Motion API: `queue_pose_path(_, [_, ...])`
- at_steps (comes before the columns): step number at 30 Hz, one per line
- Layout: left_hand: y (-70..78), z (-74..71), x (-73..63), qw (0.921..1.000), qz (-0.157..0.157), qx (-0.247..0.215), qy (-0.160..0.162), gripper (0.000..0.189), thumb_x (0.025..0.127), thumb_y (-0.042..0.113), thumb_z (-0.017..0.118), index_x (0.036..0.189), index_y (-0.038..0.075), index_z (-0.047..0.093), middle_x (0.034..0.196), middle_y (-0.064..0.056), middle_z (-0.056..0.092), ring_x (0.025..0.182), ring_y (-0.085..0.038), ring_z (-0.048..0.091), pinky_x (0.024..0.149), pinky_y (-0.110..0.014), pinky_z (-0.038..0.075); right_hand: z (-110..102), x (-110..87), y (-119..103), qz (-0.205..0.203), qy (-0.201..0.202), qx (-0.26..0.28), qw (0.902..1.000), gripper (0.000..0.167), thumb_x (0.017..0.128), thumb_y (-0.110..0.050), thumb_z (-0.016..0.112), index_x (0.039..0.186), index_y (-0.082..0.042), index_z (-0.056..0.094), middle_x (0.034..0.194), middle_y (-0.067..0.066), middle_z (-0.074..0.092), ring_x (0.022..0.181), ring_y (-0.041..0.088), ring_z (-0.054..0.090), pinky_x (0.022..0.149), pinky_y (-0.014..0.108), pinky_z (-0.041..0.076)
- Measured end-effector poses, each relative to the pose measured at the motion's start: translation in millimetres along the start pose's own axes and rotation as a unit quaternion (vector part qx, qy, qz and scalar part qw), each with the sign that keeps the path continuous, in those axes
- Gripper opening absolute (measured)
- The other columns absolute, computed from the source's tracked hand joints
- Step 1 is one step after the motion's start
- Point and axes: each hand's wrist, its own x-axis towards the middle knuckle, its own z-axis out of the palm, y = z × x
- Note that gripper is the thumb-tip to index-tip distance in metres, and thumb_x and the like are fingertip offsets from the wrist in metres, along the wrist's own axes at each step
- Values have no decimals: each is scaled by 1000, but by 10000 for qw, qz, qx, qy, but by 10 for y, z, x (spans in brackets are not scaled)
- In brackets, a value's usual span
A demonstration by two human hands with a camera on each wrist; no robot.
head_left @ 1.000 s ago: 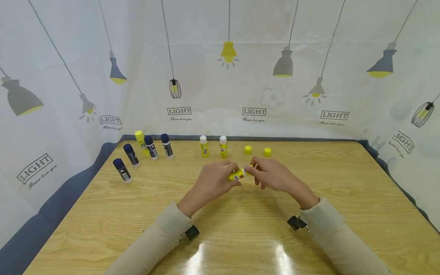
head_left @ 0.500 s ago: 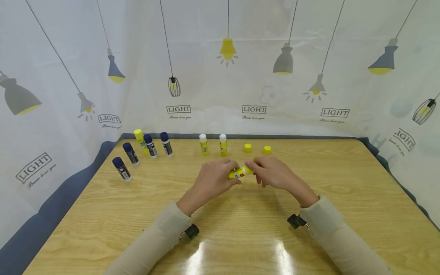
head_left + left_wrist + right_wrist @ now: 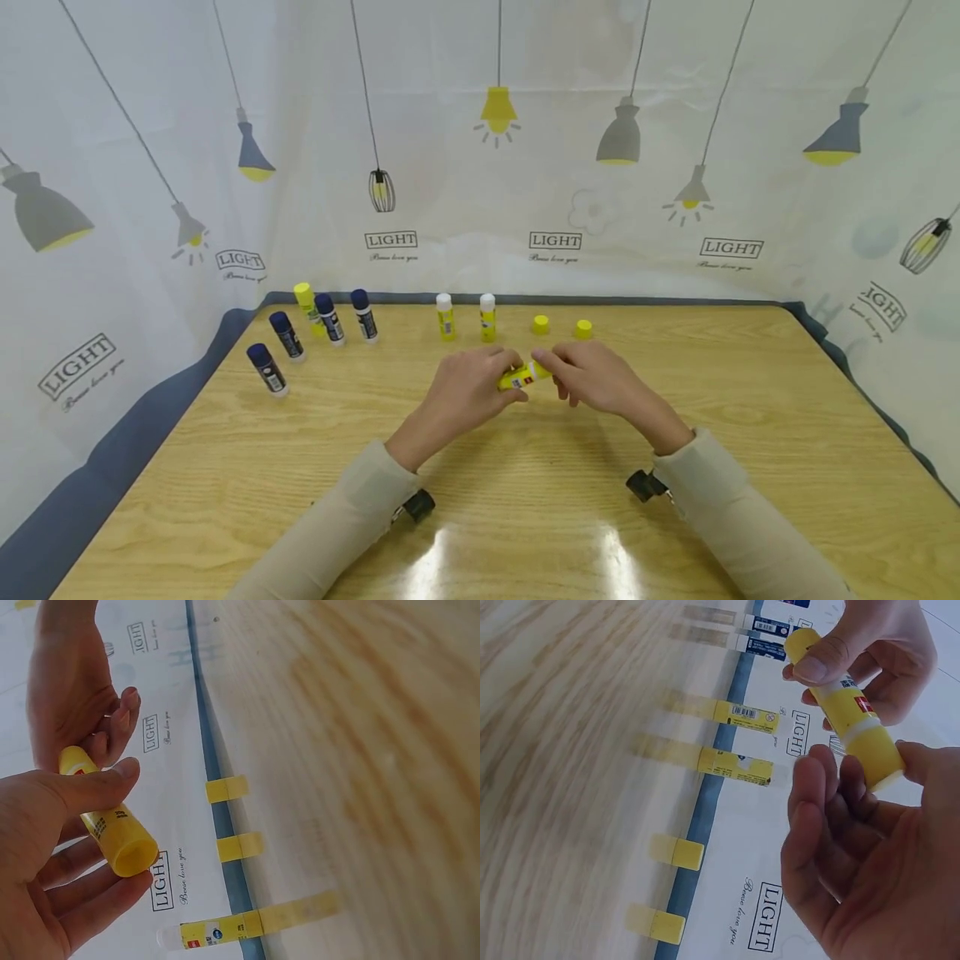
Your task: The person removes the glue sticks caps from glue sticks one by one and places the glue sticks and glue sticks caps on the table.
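Above the middle of the table, both hands hold one yellow glue stick (image 3: 519, 379) tilted, with a white band near its cap. My left hand (image 3: 468, 385) grips the body between thumb and fingers. The right wrist view shows the thumb and a finger of my right hand (image 3: 600, 380) pinching the yellow cap (image 3: 875, 757), which sits on the stick's end. In the left wrist view, the base of the stick (image 3: 124, 836) faces the camera. Two loose yellow caps (image 3: 541, 325) (image 3: 583, 329) stand on the table just beyond my right hand.
Two yellow glue sticks with white tops (image 3: 446, 318) (image 3: 488, 318) stand upright at the back. Farther left are several navy-capped glue sticks (image 3: 267, 371) and one yellow-capped glue stick (image 3: 303, 298). A printed curtain (image 3: 450, 192) borders the wooden table (image 3: 480, 517).
The right thumb has shifted slightly along the glue stick, and more of its yellow cap shows than one second ago. The left hand has hardly moved.
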Motion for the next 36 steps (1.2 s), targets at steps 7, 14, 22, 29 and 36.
queue_pose_path(7, [-21, -10, 20, 9995, -107, -309, 17, 38, 82, 43, 87, 107, 19, 73, 94, 7, 76, 75, -8, 69, 60, -22, 49, 7, -16, -29, -90, 277, 108, 9995, 52, 109, -56, 41, 82, -16, 60, 78, 12, 69, 64, 31, 68, 53, 32, 43])
queue_pose_path(14, [-30, -16, 48, 9966, -267, -770, -145, 36, 83, 42, 87, 107, 19, 74, 96, 5, 78, 78, -8, 69, 65, -24, 50, -29, -24, -44, -186, 291, 179, 9992, 47, 109, -50, 44, 84, -14, 59, 78, 10, 69, 63, 31, 68, 53, 32, 44])
queue_pose_path(22, [-60, -18, 48, 9914, -442, -1196, -311, 32, 83, 39, 86, 106, 18, 75, 95, 5, 78, 81, -9, 73, 71, -26, 56, -33, -17, -42, -331, 231, 193, 9990, 40, 109, -45, 48, 91, -11, 60, 78, 6, 68, 62, 30, 67, 53, 32, 45])
queue_pose_path(29, [-104, -2, 54, 9863, -483, -1547, -299, 28, 81, 35, 89, 103, 20, 79, 90, 7, 79, 80, -10, 72, 69, -28, 54, -42, -7, -37, -376, 230, 334, 9985, 26, 107, -36, 57, 101, -12, 60, 77, 2, 68, 61, 30, 67, 54, 33, 48])
queue_pose_path(36, [-147, 19, 55, 9826, -599, -1700, -448, 25, 81, 34, 89, 99, 20, 79, 87, 8, 78, 79, -8, 71, 68, -28, 53, -45, -6, -44, -454, 366, 330, 9978, 22, 105, -29, 61, 113, -9, 58, 77, 6, 69, 60, 30, 67, 53, 33, 50])
